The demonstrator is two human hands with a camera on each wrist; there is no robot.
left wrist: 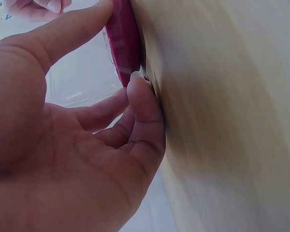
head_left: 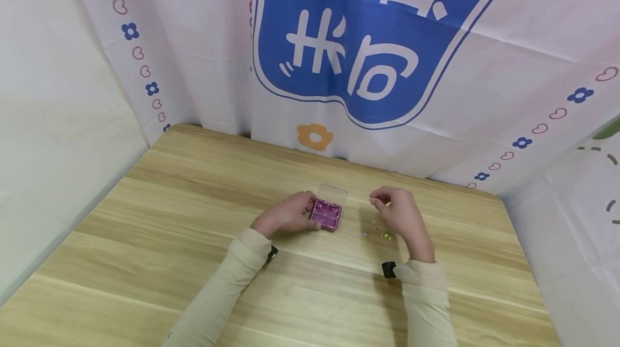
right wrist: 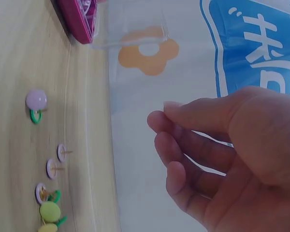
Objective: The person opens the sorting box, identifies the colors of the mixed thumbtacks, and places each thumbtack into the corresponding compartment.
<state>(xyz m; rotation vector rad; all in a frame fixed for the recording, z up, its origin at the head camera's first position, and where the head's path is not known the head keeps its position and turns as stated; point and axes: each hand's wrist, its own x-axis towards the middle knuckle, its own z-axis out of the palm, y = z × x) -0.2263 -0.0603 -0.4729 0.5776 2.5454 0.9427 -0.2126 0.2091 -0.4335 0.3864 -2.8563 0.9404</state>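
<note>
A small purple compartment box (head_left: 325,215) rests on the wooden table, its clear lid (head_left: 332,194) swung up at the back. My left hand (head_left: 292,211) grips its left side between thumb and fingers, as the left wrist view shows close up. To the box's right, my right hand (head_left: 398,212) is raised above the table with curled fingers. In the right wrist view its thumb and index fingertips (right wrist: 160,121) meet, with nothing showing between them. Several thumbtacks lie below that hand, among them a lilac one (right wrist: 36,100), white-rimmed ones (right wrist: 51,168) and a yellow-green one (right wrist: 50,211).
The wood-grain table (head_left: 194,185) reaches back to a white cloth (head_left: 218,94) printed with a blue sign and an orange flower (head_left: 315,136). Pale walls stand at left and right. A dark wrist camera (head_left: 389,269) sits at the right sleeve.
</note>
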